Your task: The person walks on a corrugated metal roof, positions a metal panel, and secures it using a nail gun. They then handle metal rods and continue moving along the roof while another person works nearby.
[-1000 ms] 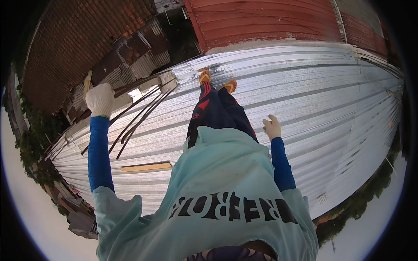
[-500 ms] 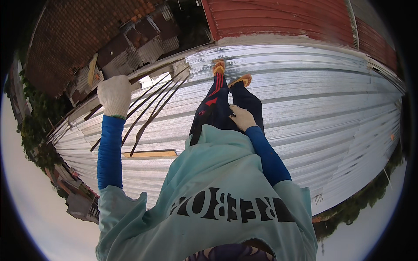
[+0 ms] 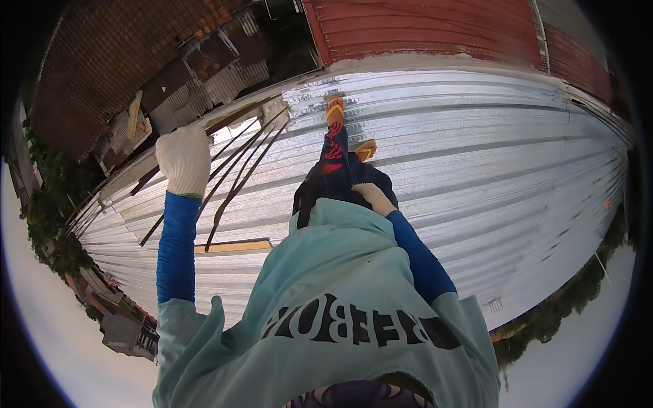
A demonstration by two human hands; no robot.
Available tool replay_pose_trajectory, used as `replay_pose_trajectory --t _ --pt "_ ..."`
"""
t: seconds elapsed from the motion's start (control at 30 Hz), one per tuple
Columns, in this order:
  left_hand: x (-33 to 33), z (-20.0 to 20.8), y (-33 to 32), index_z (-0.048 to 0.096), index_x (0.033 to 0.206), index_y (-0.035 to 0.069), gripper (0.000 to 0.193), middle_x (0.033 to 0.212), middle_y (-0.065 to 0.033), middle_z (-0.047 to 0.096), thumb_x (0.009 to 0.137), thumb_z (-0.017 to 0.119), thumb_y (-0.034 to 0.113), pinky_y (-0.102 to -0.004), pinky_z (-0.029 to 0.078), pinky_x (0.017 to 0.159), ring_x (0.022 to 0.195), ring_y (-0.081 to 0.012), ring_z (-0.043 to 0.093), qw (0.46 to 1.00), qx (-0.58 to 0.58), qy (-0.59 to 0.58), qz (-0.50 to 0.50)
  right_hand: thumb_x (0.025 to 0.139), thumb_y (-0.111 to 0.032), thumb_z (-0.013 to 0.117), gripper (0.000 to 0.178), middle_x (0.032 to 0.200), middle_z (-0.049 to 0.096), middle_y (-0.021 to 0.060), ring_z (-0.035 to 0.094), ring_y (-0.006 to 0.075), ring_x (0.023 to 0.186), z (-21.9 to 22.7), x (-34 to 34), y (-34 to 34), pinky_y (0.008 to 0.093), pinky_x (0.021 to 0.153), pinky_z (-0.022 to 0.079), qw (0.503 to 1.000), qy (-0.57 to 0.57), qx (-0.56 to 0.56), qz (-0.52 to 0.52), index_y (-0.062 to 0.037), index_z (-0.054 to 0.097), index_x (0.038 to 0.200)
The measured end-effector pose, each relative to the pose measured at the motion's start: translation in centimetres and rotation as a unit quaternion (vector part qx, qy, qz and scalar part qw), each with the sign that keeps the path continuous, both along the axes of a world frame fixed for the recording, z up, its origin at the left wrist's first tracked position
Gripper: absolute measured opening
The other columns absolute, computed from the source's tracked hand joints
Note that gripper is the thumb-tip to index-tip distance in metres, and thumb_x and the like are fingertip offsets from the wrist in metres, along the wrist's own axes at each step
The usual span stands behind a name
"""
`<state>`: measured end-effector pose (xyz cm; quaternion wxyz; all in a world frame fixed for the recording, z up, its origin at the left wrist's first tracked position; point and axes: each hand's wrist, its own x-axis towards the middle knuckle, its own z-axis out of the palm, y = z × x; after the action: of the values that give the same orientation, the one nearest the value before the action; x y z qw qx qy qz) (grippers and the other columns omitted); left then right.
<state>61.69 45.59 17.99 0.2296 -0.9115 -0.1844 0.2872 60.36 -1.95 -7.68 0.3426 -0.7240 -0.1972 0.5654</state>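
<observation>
My left hand (image 3: 183, 160), in a white knitted glove, is raised out to the left over the roof with its fingers curled into a fist. Whatever it grips, if anything, is hidden behind the glove. Close to my lap, my right hand (image 3: 374, 197) in a pale glove rests against my dark trousers (image 3: 340, 178). Its fingers lie loosely on the cloth, partly out of sight, and no object shows in them. Beyond the left fist lie several long dark strips (image 3: 235, 190), slanting across the metal sheets.
My sandalled feet stand on the ribbed, silvery metal roof (image 3: 476, 156). A wooden plank (image 3: 235, 246) lies left of my body. Past the roof's far edge are a red metal roof (image 3: 422, 30) and rusty brown roofing (image 3: 129, 61). An opening (image 3: 235, 129) shows near the far left.
One foot has shifted and my legs have changed posture. My right hand has moved slightly left and nearer my body. The left fist has come slightly right and lower in the view.
</observation>
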Motion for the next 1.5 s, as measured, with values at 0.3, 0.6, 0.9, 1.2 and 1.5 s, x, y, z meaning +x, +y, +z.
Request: replay_pose_trajectory --t 0.3,0.6,0.9,1.2,1.5 --pt "-0.6 0.0 0.0 0.084 0.081 0.009 0.022 0.073 -0.0147 0.077 0.087 0.074 0.026 -0.0398 0.059 0.06 0.069 -0.029 0.079 0.998 -0.014 -0.054 -0.043 0.1 -0.011 0.059 0.036 0.126 0.075 0.0237 0.071 0.038 0.117 -3.8 -2.8 -0.3 0.0414 0.102 0.054 0.993 0.052 0.023 -0.108 0.0049 0.072 0.13" --pt "-2.7 -1.3 1.1 0.083 0.083 0.007 0.026 0.079 -0.0155 0.077 0.089 0.074 0.03 -0.0454 0.061 0.069 0.077 -0.0335 0.079 0.996 -0.02 -0.053 -0.074 0.1 -0.017 0.063 0.03 0.12 0.076 0.0216 0.071 0.0389 0.114 -0.8 -2.6 0.3 0.0445 0.101 0.054 0.992 -0.045 0.032 -0.118 0.0006 0.076 0.121" --pt "-2.7 -1.8 0.6 0.083 0.087 0.004 0.027 0.087 -0.016 0.079 0.084 0.084 0.031 -0.0441 0.061 0.078 0.084 -0.0343 0.078 0.994 -0.001 -0.073 -0.078 0.099 -0.029 0.063 0.035 0.11 0.078 0.0192 0.073 0.037 0.107 -4.7 -2.3 -0.8 0.0439 0.1 0.054 0.982 -0.093 0.086 -0.142 -0.0007 0.079 0.112" --pt "-2.1 -5.4 3.7 0.084 0.087 0.008 0.018 0.089 -0.0139 0.08 0.081 0.083 0.025 -0.0427 0.059 0.076 0.086 -0.0326 0.078 0.986 0.034 -0.104 -0.122 0.101 -0.037 0.062 0.04 0.113 0.078 0.0216 0.072 0.0377 0.107 -6.2 -1.2 -7.6 0.0434 0.099 0.054 0.956 -0.208 0.05 -0.202 -0.0036 0.08 0.113" --pt "-1.4 -5.5 6.0 0.081 0.084 0.005 0.026 0.087 -0.0151 0.079 0.079 0.086 0.029 -0.0441 0.06 0.078 0.084 -0.0345 0.077 0.989 0.037 -0.105 -0.102 0.087 -0.036 0.061 0.042 0.084 0.078 0.0214 0.079 0.0346 0.081 -6.0 -2.9 -14.0 0.0453 0.083 0.061 0.884 -0.111 -0.158 -0.426 0.0009 0.08 0.098"
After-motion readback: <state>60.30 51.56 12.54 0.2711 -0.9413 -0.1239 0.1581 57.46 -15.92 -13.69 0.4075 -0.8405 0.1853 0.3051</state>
